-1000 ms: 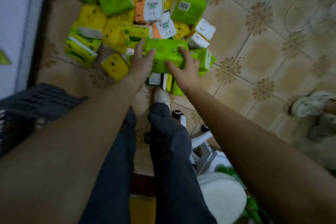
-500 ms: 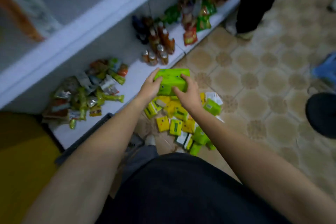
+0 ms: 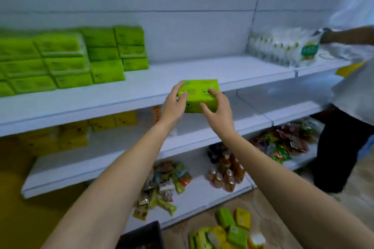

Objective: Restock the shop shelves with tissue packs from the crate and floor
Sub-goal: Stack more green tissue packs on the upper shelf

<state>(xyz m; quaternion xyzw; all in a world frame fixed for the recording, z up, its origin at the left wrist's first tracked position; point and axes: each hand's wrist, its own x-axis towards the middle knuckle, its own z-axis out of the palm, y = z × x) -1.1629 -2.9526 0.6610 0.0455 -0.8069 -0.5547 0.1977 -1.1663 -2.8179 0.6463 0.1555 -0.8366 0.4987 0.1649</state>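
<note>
Holding a green tissue pack [image 3: 199, 96] between both hands, the person has it in front of the front edge of the upper shelf [image 3: 212, 70], near the middle of the view. The left hand [image 3: 174, 105] grips the pack's end at 9 o'clock, fingers curled over its top face. The right hand [image 3: 217, 111] grips the opposite end at 4 o'clock, thumb on the near face and fingers bent over the top. Both grips are closed round the pack, with nothing else held. Whether the pack touches the shelf cannot be told.

On the same shelf, at 10 o'clock from the pack, a stack of green packs [image 3: 70, 58] stands several layers high, well apart from the held pack. At 2 o'clock, white packs [image 3: 283, 48] stand on the next shelf section.

On the middle shelf [image 3: 194, 133], at 8 o'clock, yellow packs [image 3: 81, 131] are stacked. On the bottom shelf [image 3: 198, 198], snack packets [image 3: 164, 184] lie in a heap at 6 o'clock, with small bottles [image 3: 224, 174] just beside them at 5 o'clock.

On the floor [image 3: 265, 224] at 5 o'clock, loose packs [image 3: 226, 230], green and yellow, lie in a pile. A dark crate [image 3: 141, 236] shows one corner at the bottom edge, at 6 o'clock. A second person [image 3: 352, 97] stands at 3 o'clock, one arm reaching over the section with the white packs.
</note>
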